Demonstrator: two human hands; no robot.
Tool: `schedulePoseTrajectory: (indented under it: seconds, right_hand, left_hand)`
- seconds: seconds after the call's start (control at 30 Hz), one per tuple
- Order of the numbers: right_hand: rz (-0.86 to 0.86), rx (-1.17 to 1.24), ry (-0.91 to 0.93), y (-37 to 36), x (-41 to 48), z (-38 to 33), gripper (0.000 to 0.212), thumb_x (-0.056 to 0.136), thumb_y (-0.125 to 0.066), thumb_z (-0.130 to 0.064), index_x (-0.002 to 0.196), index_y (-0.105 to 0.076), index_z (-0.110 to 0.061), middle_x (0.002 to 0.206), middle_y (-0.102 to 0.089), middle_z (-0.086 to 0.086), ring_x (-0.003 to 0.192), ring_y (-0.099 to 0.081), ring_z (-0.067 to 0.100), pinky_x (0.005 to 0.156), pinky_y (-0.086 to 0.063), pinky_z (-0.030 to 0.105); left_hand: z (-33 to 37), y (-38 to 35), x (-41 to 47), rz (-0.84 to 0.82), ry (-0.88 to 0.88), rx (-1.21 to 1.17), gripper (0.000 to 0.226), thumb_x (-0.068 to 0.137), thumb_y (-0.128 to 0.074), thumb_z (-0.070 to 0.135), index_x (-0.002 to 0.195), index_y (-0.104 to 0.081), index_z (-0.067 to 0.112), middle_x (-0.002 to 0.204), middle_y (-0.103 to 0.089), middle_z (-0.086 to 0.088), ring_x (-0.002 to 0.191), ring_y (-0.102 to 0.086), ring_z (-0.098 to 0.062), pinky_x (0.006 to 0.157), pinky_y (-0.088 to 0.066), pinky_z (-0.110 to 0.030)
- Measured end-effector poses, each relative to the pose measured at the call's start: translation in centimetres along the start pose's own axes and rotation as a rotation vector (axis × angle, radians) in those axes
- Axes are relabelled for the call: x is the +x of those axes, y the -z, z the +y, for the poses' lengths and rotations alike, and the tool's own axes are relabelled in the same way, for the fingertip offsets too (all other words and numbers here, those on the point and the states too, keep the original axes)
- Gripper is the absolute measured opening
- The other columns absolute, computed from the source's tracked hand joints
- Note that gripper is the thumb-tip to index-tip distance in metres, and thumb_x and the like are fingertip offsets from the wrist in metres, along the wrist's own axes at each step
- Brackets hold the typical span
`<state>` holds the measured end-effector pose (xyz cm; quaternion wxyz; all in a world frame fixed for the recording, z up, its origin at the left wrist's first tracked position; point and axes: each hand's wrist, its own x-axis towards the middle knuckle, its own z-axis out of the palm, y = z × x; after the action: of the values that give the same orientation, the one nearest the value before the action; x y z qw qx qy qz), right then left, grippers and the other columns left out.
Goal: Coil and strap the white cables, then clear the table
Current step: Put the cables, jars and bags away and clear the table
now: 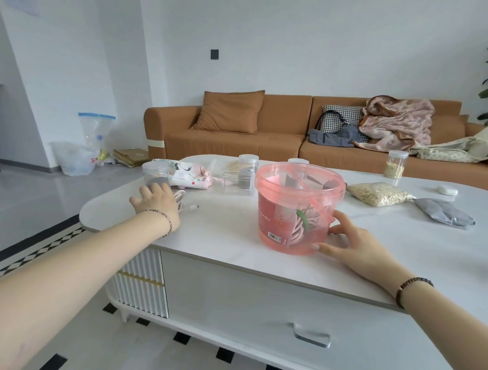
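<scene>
You're looking at the bucket (298, 210) sitting on the table (234, 241), near your edge. A coiled cable (306, 223) is lying inside the bucket. Your right hand (352, 247) is touching the bucket's right wall. Your left hand (157, 201) is resting well left of the bucket, on top of a second cable (181, 195). Just behind that hand a jar (152, 172) is standing, with a cloth (187, 173) lying between it and the bucket. A clear box (237, 182) is sitting just behind-left of the bucket. A grain bag (378, 193) is lying right of the bucket, with a pouch (445, 213) lying further right. The sofa (239, 139) is standing behind the bucket, beyond the table.
</scene>
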<state>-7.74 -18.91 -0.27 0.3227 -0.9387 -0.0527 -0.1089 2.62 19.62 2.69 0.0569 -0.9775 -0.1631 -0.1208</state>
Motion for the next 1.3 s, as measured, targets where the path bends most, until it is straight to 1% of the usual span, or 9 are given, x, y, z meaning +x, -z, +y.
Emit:
schedulePoseTrajectory:
  seconds: [0.13,0.27,0.5,0.67,0.8,0.97,1.03,1.13,1.3]
  right_hand:
    - [0.006,0.001,-0.013,0.1,-0.2,-0.1,0.093,0.057,-0.056,-0.087,0.138,-0.030,-0.048,0.123,-0.064,-0.005,0.120,-0.056,0.017,0.094,-0.039,0.033]
    - [0.004,-0.011,-0.023,0.3,-0.7,-0.2,0.094,0.058,-0.052,-0.089,0.140,-0.029,-0.049,0.124,-0.064,-0.006,0.120,-0.056,0.018,0.095,-0.042,0.036]
    - [0.002,0.023,-0.022,0.3,-0.6,0.3,0.079,0.071,-0.060,-0.080,0.138,-0.029,-0.053,0.120,-0.065,-0.007,0.116,-0.058,0.017,0.091,-0.042,0.034]
    - [0.010,0.034,-0.016,0.5,-0.6,0.6,0.076,0.073,-0.060,-0.079,0.138,-0.029,-0.053,0.120,-0.065,-0.007,0.114,-0.059,0.017,0.087,-0.039,0.031]
    - [0.021,0.055,-0.002,0.2,-0.4,1.0,0.079,0.073,-0.060,-0.079,0.141,-0.031,-0.050,0.119,-0.065,-0.005,0.113,-0.059,0.016,0.089,-0.041,0.030]
    - [0.019,0.061,0.024,0.1,0.0,1.3,0.085,0.065,-0.054,-0.088,0.139,-0.030,-0.052,0.117,-0.066,-0.004,0.114,-0.059,0.017,0.097,-0.046,0.037]
    - [0.018,0.058,0.028,0.2,0.0,1.3,0.083,0.068,-0.056,-0.085,0.139,-0.030,-0.052,0.116,-0.065,-0.005,0.114,-0.059,0.017,0.097,-0.045,0.037]
    - [0.027,0.052,0.029,0.3,-0.1,1.6,0.080,0.071,-0.059,-0.082,0.139,-0.030,-0.051,0.116,-0.064,-0.006,0.112,-0.059,0.017,0.094,-0.045,0.034]
    - [0.025,0.061,0.056,0.1,0.0,1.7,0.082,0.067,-0.056,-0.085,0.138,-0.027,-0.054,0.112,-0.064,-0.008,0.112,-0.059,0.018,0.096,-0.046,0.036]
  left_hand:
    - [-0.5,1.3,-1.0,-0.108,-0.016,0.030,0.069,0.082,-0.062,0.055,0.134,-0.045,0.014,0.135,-0.040,-0.010,0.125,-0.035,-0.028,0.090,-0.032,-0.038]
    - [0.1,1.9,-2.2,-0.117,-0.101,-0.029,0.064,0.082,-0.066,0.047,0.132,-0.040,0.017,0.137,-0.031,-0.012,0.125,-0.037,-0.033,0.088,-0.040,-0.040]
    - [2.1,3.3,-3.7,-0.163,-0.257,-0.111,0.077,0.087,-0.067,0.044,0.141,-0.033,0.003,0.129,-0.056,-0.014,0.112,-0.060,-0.029,0.080,-0.048,-0.032]
    - [2.7,7.0,-2.6,0.182,-0.431,-0.121,0.053,0.082,-0.072,0.035,0.119,-0.042,0.012,0.119,-0.049,-0.009,0.110,-0.051,-0.032,0.081,-0.051,-0.043]
    - [4.8,13.6,-1.0,0.311,-0.466,-0.467,0.053,0.076,-0.076,0.039,0.113,-0.049,0.011,0.112,-0.054,-0.008,0.099,-0.056,-0.029,0.085,-0.050,-0.045]
    - [9.7,18.3,-2.9,0.073,-0.732,-0.696,0.052,0.075,-0.082,0.036,0.118,-0.054,0.028,0.114,-0.060,0.012,0.099,-0.058,-0.005,0.082,-0.043,-0.018]
    - [11.8,18.5,-4.0,-0.016,-0.825,-0.634,0.053,0.072,-0.084,0.033,0.116,-0.056,0.031,0.112,-0.062,0.016,0.102,-0.061,-0.004,0.084,-0.048,-0.019]
    - [15.1,17.3,-5.1,-0.142,-0.886,-0.466,0.048,0.075,-0.082,0.028,0.118,-0.061,0.032,0.104,-0.062,0.016,0.090,-0.062,-0.003,0.063,-0.050,-0.018]
    - [18.5,14.2,-4.4,-0.303,-0.862,-0.098,0.043,0.096,-0.052,0.012,0.138,-0.052,0.022,0.133,-0.054,0.001,0.108,-0.057,-0.020,0.081,-0.051,-0.028]
